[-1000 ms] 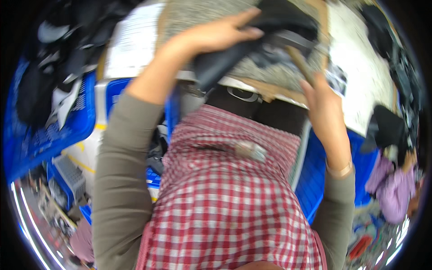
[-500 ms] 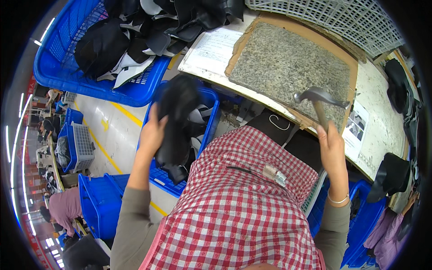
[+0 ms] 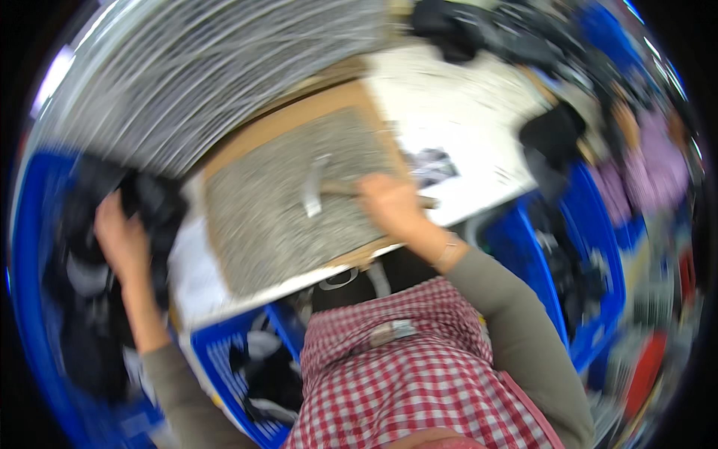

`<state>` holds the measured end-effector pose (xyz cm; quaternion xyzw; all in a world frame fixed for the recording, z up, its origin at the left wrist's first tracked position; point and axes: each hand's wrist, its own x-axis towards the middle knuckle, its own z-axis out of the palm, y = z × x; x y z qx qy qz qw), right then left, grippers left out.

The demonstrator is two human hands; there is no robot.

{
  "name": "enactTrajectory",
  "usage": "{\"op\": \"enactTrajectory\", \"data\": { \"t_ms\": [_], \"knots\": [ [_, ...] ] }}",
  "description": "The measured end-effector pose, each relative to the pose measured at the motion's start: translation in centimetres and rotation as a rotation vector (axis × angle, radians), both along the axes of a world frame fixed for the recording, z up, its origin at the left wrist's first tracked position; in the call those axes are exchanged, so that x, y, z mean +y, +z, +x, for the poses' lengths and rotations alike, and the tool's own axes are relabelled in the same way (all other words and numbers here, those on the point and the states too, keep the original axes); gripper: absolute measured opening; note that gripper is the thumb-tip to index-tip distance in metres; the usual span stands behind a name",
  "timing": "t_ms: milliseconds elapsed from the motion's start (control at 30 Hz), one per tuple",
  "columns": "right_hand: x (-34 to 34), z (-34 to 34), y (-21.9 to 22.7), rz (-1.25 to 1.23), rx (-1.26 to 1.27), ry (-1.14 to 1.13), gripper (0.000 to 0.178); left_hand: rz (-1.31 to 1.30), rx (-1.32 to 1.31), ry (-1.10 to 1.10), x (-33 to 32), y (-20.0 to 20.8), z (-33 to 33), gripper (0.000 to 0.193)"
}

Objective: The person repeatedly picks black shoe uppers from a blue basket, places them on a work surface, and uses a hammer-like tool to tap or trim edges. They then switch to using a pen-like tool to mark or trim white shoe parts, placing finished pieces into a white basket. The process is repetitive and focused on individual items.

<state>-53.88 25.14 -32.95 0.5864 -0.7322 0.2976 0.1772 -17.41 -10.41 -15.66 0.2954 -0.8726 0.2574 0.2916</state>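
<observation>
My right hand is closed round the wooden handle of a hammer. The hammer's metal head hangs above a grey stone slab on the workbench. At the far left, my left hand reaches over a blue crate of black and white pieces. Its fingers touch or lie close to a black piece that looks like leather or fabric. Motion blur hides whether they grip it.
Brown board lies under the slab on the white bench. A pale ribbed crate stands behind. Lower blue crates hold dark pieces at the left and right. A person in a pink sleeve is at the right.
The view has swung to the right. My left hand has left the blurred black piece above the lower crate and is now at the upper crate. The hammer has turned, its head pointing left.
</observation>
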Motion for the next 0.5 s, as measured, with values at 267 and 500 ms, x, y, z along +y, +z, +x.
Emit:
{"op": "enactTrajectory", "data": {
  "t_ms": [267,500],
  "knots": [
    [0.2,0.3,0.2,-0.045,0.013,-0.040,0.020,-0.112,-0.618,0.737,-15.6,-0.2,-3.3,0.049],
    [0.6,0.6,0.2,-0.076,0.015,-0.034,0.017,0.226,-0.217,0.168,-16.2,5.8,4.9,0.047]
  ]
}}
